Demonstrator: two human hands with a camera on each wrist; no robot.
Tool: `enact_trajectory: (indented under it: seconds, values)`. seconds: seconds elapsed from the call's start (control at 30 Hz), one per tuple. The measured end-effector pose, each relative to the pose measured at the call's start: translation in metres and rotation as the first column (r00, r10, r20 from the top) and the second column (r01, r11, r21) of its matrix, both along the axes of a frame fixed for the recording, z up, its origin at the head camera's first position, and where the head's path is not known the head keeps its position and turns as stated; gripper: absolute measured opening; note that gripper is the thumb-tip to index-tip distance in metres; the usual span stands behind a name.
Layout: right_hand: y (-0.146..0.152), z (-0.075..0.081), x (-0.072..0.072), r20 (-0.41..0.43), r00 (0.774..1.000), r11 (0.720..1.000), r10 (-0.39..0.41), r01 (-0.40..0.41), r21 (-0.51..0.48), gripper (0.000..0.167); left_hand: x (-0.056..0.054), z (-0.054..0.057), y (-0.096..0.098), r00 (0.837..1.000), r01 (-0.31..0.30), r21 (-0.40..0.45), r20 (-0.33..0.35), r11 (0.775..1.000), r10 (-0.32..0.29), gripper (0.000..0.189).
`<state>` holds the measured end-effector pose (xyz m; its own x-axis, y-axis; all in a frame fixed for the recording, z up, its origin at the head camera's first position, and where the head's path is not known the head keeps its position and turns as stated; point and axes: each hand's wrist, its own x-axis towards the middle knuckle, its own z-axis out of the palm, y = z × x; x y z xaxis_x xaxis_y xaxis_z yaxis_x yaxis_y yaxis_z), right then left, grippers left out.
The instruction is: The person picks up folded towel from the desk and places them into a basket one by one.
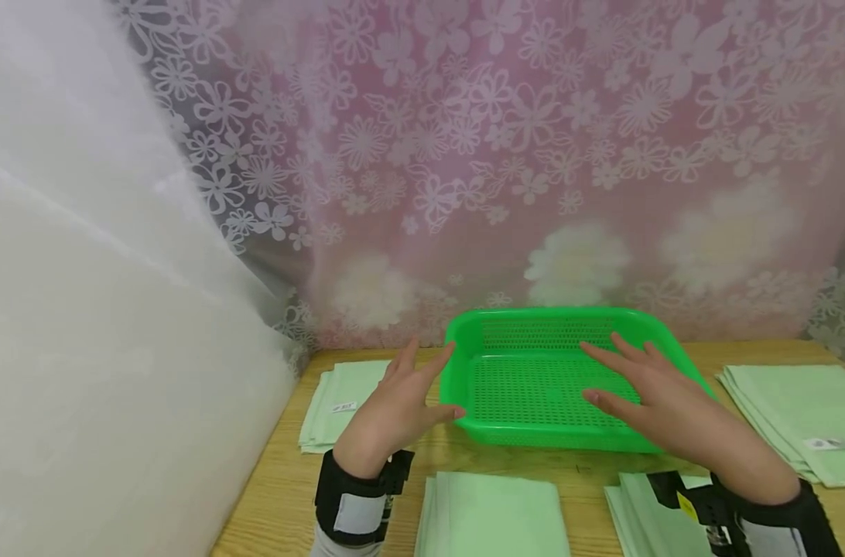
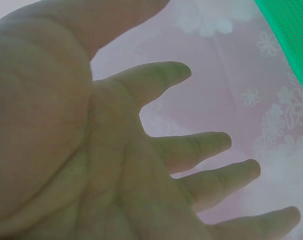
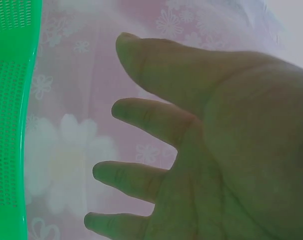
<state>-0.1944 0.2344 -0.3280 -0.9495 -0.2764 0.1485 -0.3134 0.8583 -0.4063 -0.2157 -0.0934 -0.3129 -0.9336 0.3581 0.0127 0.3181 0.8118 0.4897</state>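
A green plastic basket (image 1: 548, 435) with perforated walls stands at the back of the wooden table, and nothing shows inside it. My left hand (image 1: 398, 402) is held up by the basket's left end, fingers spread, holding nothing. Above the basket's right part is my right hand (image 1: 662, 398), also spread and without anything in it. Both wrist views show the fingers apart, with the left palm (image 2: 106, 165) and the right palm (image 3: 231, 150) bare. Whether either hand touches the basket's rim, I cannot tell; they appear above it.
Folded pale green cloths lie about the basket: one at the left (image 1: 360, 379), one at the front (image 1: 502, 514), one under the right forearm (image 1: 645, 510), one at the right (image 1: 805, 410). A flowered pink curtain (image 1: 464, 155) hangs behind; white sheeting (image 1: 116, 309) borders the left.
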Motion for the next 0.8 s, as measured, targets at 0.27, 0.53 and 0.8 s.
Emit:
enact_trajectory:
  seconds: [0.27,0.53,0.8]
  values:
    - [-0.0014,-0.0043,-0.0021,-0.01,1.0,1.0,0.008,-0.008,0.012,0.074,0.0,0.0012,-0.0034,1.0,0.002,0.017,-0.005,1.0,-0.002,0.087]
    - [-0.002,-0.0038,-0.0035,-0.014,1.0,1.0,0.002,-0.002,0.009,0.075,-0.0002,0.0014,-0.0017,1.0,-0.001,0.017,0.002,1.0,0.001,0.087]
    - [-0.0034,-0.0023,-0.0039,-0.006,1.0,1.0,-0.01,0.01,0.005,0.076,-0.0008,0.0015,0.0002,1.0,-0.002,0.015,0.015,1.0,0.001,0.087]
